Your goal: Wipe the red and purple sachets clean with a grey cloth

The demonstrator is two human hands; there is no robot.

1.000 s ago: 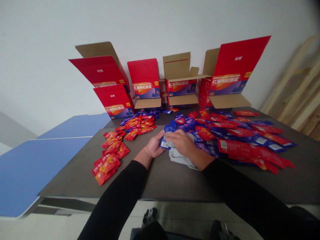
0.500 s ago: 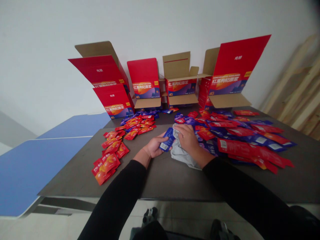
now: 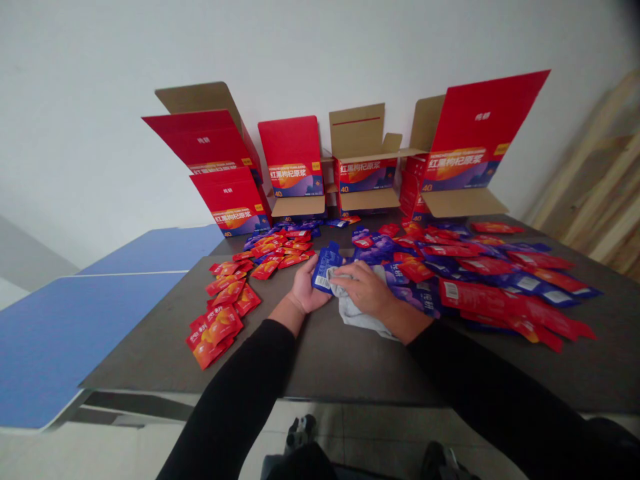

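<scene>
A blue sachet (image 3: 324,265) with white print rests upright in my left hand (image 3: 306,291), its palm behind it and the fingers partly hidden. My right hand (image 3: 367,288) grips a light grey cloth (image 3: 357,315) and presses one fold of it against the sachet's right side. The rest of the cloth hangs down onto the dark tabletop. Just right of the cloth lie more blue sachets (image 3: 416,297), and to the left of my left hand is a row of red sachets (image 3: 216,332).
Open red cartons (image 3: 290,153) with raised flaps stand along the back of the dark table (image 3: 165,333). A large mixed heap of red and blue sachets (image 3: 500,293) covers the right side. A blue table (image 3: 100,320) adjoins on the left; wooden slats (image 3: 595,180) lean at the right.
My right hand and the cloth have moved from the sachet's upper right onto its face. My left hand has shifted slightly left and turned the sachet more upright.
</scene>
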